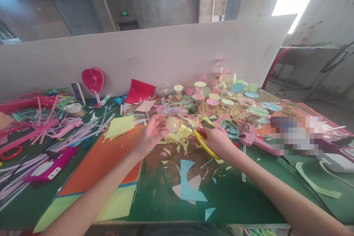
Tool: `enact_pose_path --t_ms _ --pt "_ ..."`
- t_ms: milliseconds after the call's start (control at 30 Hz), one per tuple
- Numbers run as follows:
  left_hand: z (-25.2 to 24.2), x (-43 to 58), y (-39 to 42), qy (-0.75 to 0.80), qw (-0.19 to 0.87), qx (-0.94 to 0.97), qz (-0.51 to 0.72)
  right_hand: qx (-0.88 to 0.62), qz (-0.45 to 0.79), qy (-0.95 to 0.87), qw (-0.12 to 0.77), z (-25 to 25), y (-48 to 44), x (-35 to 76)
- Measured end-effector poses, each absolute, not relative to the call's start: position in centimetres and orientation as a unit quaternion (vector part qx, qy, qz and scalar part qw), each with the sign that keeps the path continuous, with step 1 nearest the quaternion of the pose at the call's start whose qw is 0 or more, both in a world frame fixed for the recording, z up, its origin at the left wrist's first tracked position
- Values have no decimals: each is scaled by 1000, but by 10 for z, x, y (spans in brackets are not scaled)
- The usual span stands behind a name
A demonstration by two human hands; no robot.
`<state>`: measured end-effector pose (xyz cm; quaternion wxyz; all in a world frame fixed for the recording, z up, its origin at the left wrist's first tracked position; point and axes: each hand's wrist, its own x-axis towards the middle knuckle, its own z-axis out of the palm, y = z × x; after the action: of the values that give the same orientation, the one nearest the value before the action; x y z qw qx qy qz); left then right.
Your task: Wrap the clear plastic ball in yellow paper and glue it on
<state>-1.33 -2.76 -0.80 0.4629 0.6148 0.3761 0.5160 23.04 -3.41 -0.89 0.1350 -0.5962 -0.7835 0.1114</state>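
Concrete room, bright window at upper right, grey partition board (pixel 177 49) along the back of a green table (pixel 238 199) strewn with paper scraps.

At centre, left hand (pixel 151 132) curled round a small pale yellow ball (pixel 173 124), fingers clamped on its left side, ball raised just above a heap of yellow paper trimmings (pixel 179 137). Right hand (pixel 217 141) closed on yellow-handled scissors (pixel 199 136), blades pointing left toward the ball, tips just beside it; whether touching, cannot tell. Hands near each other, not joined.

Behind the ball, a clear ribbed bottle (pixel 174 111) lying on its side; a second one farther back. Right of that, a crowd of small cups topped with pastel paper discs (pixel 221 99). Just right of the right hand, a pink glue gun (pixel 256 140) lying flat, next to a blurred patch.

Under the left forearm, an orange sheet (pixel 102 162) over a yellow-green one. Yellow paper square (pixel 119 126) beside it. Blue paper offcuts (pixel 189 186) between the forearms, near the table's front edge.

Far left, a tangle of pink and white strips (pixel 35 125), a tape roll (pixel 74 109), a magenta box (pixel 49 167). Against the board, a pink heart-shaped mirror (pixel 93 80) on a stem and a red folded sheet (pixel 139 91).
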Motion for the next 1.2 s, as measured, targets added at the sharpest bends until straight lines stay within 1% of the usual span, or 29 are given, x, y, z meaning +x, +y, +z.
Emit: enact_pose_path --t_ms 200,500,567,700,767,900,1067,1200 --pt "-9 -16 -25 378 439 612 538 -628 54 -768 116 -10 -30 236" --pt "-14 -15 -21 400 451 616 507 -571 -7 -811 131 -16 -27 246" --pt "-15 -13 -23 405 464 614 493 -555 -33 -816 157 -15 -27 246" --pt "-14 -3 -32 411 474 630 458 -425 -99 -847 302 -10 -35 239" --pt "-14 4 -39 416 472 641 440 -365 -99 -862 338 -10 -41 233" --pt "-14 13 -49 430 467 658 406 -313 -74 -882 343 -14 -47 225" --pt "-14 16 -50 441 473 655 391 -302 -78 -882 355 -15 -48 226" --pt "-14 17 -49 448 476 651 386 -291 -55 -881 370 -15 -46 227"
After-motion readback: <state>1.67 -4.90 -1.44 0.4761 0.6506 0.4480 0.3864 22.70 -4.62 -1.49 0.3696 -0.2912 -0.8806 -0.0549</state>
